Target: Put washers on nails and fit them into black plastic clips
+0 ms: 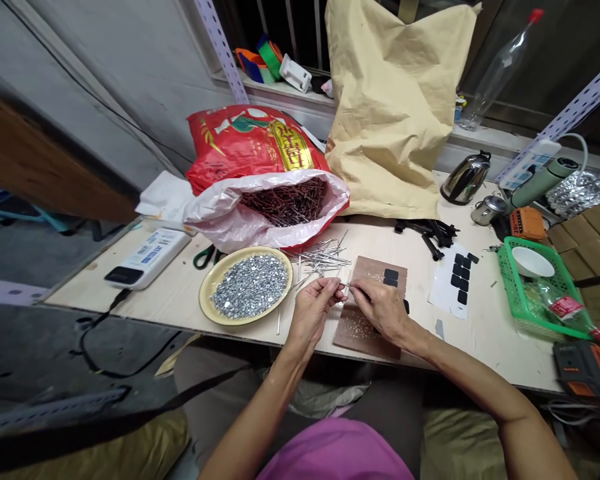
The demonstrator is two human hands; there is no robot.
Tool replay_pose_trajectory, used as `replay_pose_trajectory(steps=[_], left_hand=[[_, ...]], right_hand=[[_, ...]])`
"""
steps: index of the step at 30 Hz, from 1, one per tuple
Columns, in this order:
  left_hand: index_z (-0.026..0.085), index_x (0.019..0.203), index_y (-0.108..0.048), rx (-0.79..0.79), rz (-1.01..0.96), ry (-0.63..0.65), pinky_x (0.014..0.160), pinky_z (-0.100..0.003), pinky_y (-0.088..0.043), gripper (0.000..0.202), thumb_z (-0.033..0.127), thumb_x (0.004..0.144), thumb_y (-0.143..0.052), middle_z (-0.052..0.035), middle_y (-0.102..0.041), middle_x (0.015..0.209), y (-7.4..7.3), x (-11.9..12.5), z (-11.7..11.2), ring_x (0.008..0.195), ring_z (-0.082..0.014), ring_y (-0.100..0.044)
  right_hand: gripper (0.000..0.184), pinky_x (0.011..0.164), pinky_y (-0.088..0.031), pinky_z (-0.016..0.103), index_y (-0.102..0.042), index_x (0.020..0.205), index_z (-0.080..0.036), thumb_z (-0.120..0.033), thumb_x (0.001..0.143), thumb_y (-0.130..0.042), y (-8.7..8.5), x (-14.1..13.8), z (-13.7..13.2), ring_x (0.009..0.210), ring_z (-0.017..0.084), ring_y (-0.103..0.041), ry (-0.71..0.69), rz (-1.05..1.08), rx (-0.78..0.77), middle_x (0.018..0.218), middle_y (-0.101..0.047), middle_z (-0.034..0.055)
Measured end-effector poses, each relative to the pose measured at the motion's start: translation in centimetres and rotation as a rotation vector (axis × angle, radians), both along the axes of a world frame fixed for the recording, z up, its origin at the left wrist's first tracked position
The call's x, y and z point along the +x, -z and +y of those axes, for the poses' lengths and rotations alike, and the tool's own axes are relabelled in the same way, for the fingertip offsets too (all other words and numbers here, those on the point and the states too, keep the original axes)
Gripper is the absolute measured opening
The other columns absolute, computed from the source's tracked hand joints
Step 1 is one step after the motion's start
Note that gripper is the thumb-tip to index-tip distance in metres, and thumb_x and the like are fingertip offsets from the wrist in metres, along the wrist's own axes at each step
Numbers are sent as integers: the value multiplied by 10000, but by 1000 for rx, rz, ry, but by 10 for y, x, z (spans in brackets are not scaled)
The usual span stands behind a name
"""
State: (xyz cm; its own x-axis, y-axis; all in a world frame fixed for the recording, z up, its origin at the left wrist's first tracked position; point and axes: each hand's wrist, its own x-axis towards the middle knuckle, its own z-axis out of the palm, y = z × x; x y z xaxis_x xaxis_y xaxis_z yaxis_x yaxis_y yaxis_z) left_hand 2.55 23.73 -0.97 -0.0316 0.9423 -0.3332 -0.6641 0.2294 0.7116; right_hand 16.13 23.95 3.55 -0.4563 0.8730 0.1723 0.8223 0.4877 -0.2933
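My left hand and my right hand meet just above the near edge of the table. Both pinch the same thin metal pin, one at each end. Under my right hand lies a brown board with small black pads on it. To the left stands a yellow dish heaped with small silver nuts. A loose pile of long silver pins lies behind my hands.
A red and white sack full of dark nails gapes open behind the dish. Further back stands a large brown paper bag. A scale, a kettle, a white sheet of black pads and a green basket share the table.
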Motion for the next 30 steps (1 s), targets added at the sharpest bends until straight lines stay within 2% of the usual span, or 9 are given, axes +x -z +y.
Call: replay_pose_trajectory(steps=[4, 9, 15, 18, 20, 23, 26, 28, 30], left_hand=[[130, 657, -612, -6, 56, 63, 560, -219, -484, 399, 387, 466, -850, 16, -621, 598, 4, 3, 1, 511, -74, -553], [128, 658, -613, -82, -52, 276, 543, -212, -493, 401, 313, 421, -879, 32, -582, 533, 9, 1, 3, 485, -69, -529], [130, 686, -637, -83, -37, 273, 547, -221, -497, 370, 289, 446, -870, 24, -593, 557, 12, 6, 1, 479, -71, -526], [139, 697, -654, 36, 176, 168, 542, -230, -484, 306, 339, 533, -818, 13, -611, 598, 10, 9, -4, 507, -93, -551], [150, 700, -669, 123, 328, 123, 550, -241, -484, 263, 355, 577, -780, 4, -632, 641, 8, 10, -6, 527, -107, -566], [164, 708, -687, 195, 418, 164, 568, -255, -488, 238, 370, 608, -749, 0, -642, 647, 6, 8, -6, 542, -123, -576], [159, 736, -687, 177, 361, 259, 561, -253, -477, 286, 409, 609, -746, 1, -630, 618, 8, 7, -3, 539, -126, -574], [149, 725, -673, 150, 323, 297, 540, -243, -462, 322, 425, 583, -759, 0, -626, 627, 9, 9, -1, 520, -115, -560], [143, 706, -661, 143, 345, 297, 522, -235, -446, 323, 416, 565, -764, -2, -631, 651, 9, 12, 0, 497, -100, -542]], right_hand=[[210, 590, -388, 226, -634, 866, -196, -214, 955, -445, 3, 10, -6, 680, 131, -620, -23, -178, 106, 763, -681, 27], [259, 548, -315, 261, -630, 831, -195, -159, 960, -408, 3, 22, -9, 639, 131, -554, -118, -362, 273, 679, -633, 25], [287, 551, -303, 285, -635, 858, -187, -105, 947, -375, -2, 27, -9, 645, 147, -530, -200, -453, 285, 694, -636, 37], [252, 550, -307, 268, -635, 847, -182, -116, 938, -409, -2, 28, -10, 656, 145, -552, -146, -396, 204, 716, -650, 42], [204, 554, -320, 244, -629, 820, -183, -148, 927, -459, -1, 29, -9, 668, 139, -576, -75, -286, 81, 739, -660, 34], [185, 564, -351, 209, -622, 778, -188, -192, 915, -498, -3, 32, -5, 655, 124, -595, 34, -66, -175, 718, -658, 1], [173, 577, -383, 195, -623, 795, -188, -185, 909, -494, -6, 35, -2, 619, 109, -590, 77, 114, -372, 674, -645, -29], [110, 592, -396, 195, -616, 852, -183, -182, 894, -515, -6, 37, -4, 624, 109, -594, 106, 148, -388, 695, -649, -27], [83, 594, -388, 205, -601, 872, -175, -190, 890, -522, -5, 38, -8, 650, 118, -594, 117, 80, -310, 749, -652, -1]])
